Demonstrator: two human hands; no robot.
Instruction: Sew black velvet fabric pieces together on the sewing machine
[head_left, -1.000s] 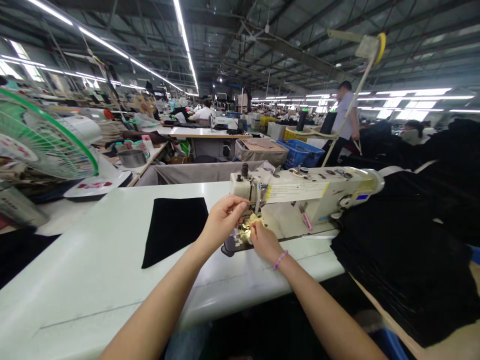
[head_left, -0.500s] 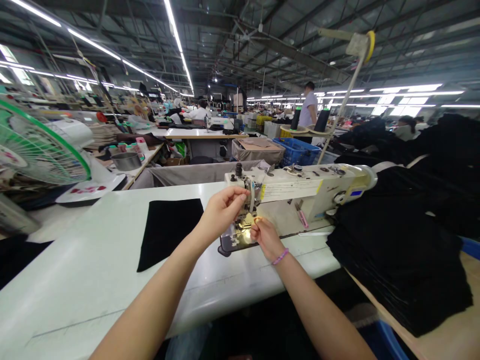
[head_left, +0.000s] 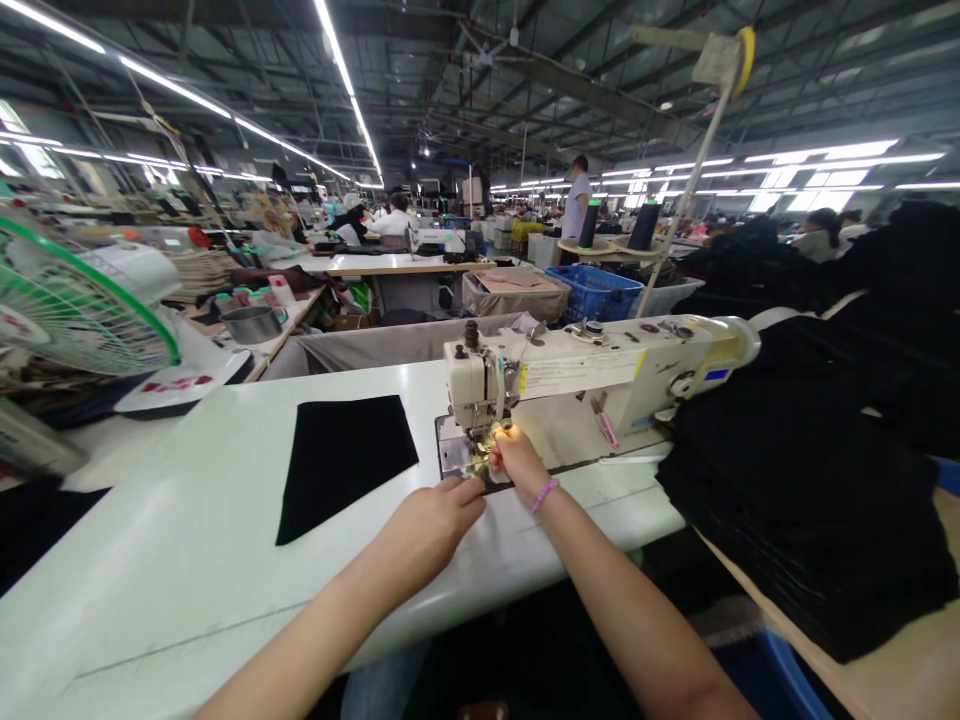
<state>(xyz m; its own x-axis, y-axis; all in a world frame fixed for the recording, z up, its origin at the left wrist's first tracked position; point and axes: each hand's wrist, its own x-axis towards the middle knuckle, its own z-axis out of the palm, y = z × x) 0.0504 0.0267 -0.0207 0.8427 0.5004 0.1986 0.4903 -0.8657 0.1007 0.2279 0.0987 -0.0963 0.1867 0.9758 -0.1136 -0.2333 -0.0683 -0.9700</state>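
Note:
A white industrial sewing machine point(head_left: 585, 360) stands on the pale table in front of me. My right hand point(head_left: 519, 462) is closed beside the needle area, its fingertips in the lamp's glow; whatever they pinch is too small to make out. My left hand point(head_left: 439, 520) is low at the front edge of the machine's bed, fingers bent and drawn together, with anything between them hidden. Left of the machine lies a flat black fabric piece point(head_left: 345, 465), touched by neither hand. Small pink-handled snips point(head_left: 607, 428) rest against the machine's body.
Black fabric pieces point(head_left: 810, 510) are stacked high on the right. A green-rimmed fan point(head_left: 82, 300) stands at the left. Behind the machine are a blue basket point(head_left: 604, 295), black thread cones point(head_left: 590, 225) on a stand, and a standing person point(head_left: 576, 198).
My left hand has come down from the machine's head to the front of its bed. My right hand has shifted slightly up, closer to the needle area.

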